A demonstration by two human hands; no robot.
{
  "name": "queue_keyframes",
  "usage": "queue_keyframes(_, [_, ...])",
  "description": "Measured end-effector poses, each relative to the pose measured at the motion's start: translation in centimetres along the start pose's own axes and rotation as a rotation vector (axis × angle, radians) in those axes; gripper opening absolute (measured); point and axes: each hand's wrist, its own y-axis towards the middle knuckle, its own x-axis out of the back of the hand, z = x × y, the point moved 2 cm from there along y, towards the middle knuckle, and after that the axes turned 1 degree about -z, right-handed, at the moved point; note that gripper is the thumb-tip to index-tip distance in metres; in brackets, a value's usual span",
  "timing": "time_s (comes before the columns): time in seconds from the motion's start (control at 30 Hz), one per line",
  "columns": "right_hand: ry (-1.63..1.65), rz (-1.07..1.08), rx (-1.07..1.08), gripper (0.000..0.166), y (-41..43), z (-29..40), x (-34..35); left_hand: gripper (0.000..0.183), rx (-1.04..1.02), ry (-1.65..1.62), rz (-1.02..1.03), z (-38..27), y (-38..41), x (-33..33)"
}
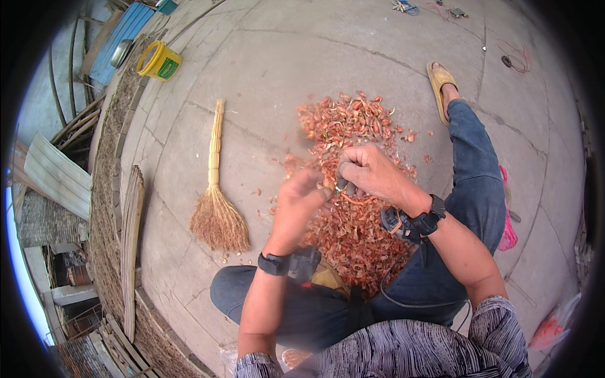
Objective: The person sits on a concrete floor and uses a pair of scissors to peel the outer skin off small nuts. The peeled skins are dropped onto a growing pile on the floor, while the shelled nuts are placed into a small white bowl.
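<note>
A heap of small reddish dried bulbs or husks (364, 245) spreads over the concrete between my legs and beyond my hands. Above it, my left hand (305, 198) pinches a small pale piece (326, 184) between thumb and fingers; motion blurs it. My right hand (371, 172) is close beside it, fingers curled, fingertips darkened, at a small whitish bit (337, 188); whether both hands hold one piece I cannot tell. A thin orange-red curved item (358, 201) shows just below my right fingers. Both wrists wear black straps with devices.
A straw broom (217, 189) lies left of the heap. Farther left are a yellow bucket (160, 61), a metal basin (121, 53) and long boards (131, 250). A pink bag (507, 231) lies beyond my right leg. Wires (517, 59) are at the far right.
</note>
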Motion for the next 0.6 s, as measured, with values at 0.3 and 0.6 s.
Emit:
queue_keyframes(0.3, [-0.099, -0.076, 0.116, 0.012, -0.5, 0.7, -0.9, 0.013, -0.071, 0.088, -0.032, 0.0, 0.2, 0.0])
queue_keyframes(0.6, [-0.148, -0.081, 0.063, 0.013, -0.5, 0.5, -1.0, 0.009, -0.286, 0.437, -0.119, 1.3, 0.4, 0.0])
